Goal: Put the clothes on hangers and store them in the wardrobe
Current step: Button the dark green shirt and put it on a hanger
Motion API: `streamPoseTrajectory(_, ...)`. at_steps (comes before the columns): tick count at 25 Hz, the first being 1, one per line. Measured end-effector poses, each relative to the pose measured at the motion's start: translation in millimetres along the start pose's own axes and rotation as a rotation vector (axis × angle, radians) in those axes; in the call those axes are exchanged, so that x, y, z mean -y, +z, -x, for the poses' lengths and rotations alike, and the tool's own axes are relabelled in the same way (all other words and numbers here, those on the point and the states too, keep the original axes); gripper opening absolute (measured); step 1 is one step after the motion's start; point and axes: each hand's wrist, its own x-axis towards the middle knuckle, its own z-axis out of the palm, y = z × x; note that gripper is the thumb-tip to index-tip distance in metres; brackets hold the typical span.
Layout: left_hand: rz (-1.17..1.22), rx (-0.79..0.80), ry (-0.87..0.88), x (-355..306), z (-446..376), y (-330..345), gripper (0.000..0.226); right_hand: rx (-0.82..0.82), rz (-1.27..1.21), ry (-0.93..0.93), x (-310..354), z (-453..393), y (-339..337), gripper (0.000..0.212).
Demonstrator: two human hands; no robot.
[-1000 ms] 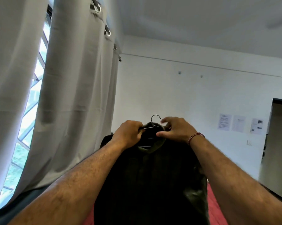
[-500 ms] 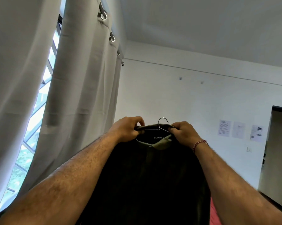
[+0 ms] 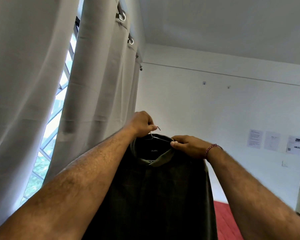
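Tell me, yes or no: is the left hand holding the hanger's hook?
Yes, the left hand grips the wire hook of the hanger above the dark green shirt, while the right hand pinches the collar.

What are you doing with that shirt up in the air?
A person is putting a dark green shirt on a wire hanger. The left hand holds the hanger's hook, lifting everything up. The right hand pinches the collar to settle it on the hanger. The shirt hangs in front of grey curtains. No wardrobe shows in view yet.

Dark olive shirt [image 3: 156, 187] (faint checks); grey curtains [image 3: 97, 101].
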Motion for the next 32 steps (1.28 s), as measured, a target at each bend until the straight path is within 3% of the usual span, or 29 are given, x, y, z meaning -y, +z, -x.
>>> streamPoseTrajectory(4,0.023,-0.098,0.033,19.1,12.7,-0.3,0.013,-0.057,0.145,-0.056,-22.7,-17.7,5.8,0.016)
streamPoseTrajectory(6,-0.192,-0.178,0.018,20.7,11.2,-8.0,0.014,0.049,-0.141,-0.080,-26.8,-24.4,7.6,0.020)
streamPoseTrajectory(9,-0.269,0.066,-0.141,21.1,7.7,-19.8,0.019,0.433,-0.754,-0.108,-9.2,-34.7,25.7,0.018)
streamPoseTrajectory(12,0.073,0.213,-0.476,21.1,15.2,-29.3,0.031,0.559,-0.774,-0.210,14.6,-56.0,62.2,0.034)
streamPoseTrajectory(14,0.098,0.175,-0.632,23.8,24.5,-33.1,0.036,0.505,-0.776,-0.258,34.1,-66.9,97.2,0.037)
streamPoseTrajectory(18,-0.254,0.124,-0.788,19.5,40.4,-39.2,0.016,0.501,-0.914,-0.392,76.8,-58.0,158.3,0.021)
streamPoseTrajectory(20,-0.426,0.135,-0.838,9.5,57.5,-54.4,0.017,0.442,-0.850,-0.526,88.5,-57.9,164.1,0.029)
streamPoseTrajectory(23,-0.532,0.181,-0.863,-12.5,97.9,-93.8,0.028,-0.027,-0.629,-0.645,93.5,-81.7,151.7,0.021)
streamPoseTrajectory(25,-0.608,0.175,-0.823,-36.1,129.3,-123.5,0.032,-0.236,-0.545,-0.751,100.8,-98.0,145.3,0.025)
streamPoseTrajectory(29,-0.904,0.118,-0.751,-99.5,188.0,-186.8,0.030,-0.197,-0.319,-0.971,154.2,-93.3,133.6,0.058)
streamPoseTrajectory(32,-1.074,0.065,-0.712,-152.6,228.4,-228.0,0.024,-0.150,-0.330,-1.071,205.6,-63.4,120.0,0.038)
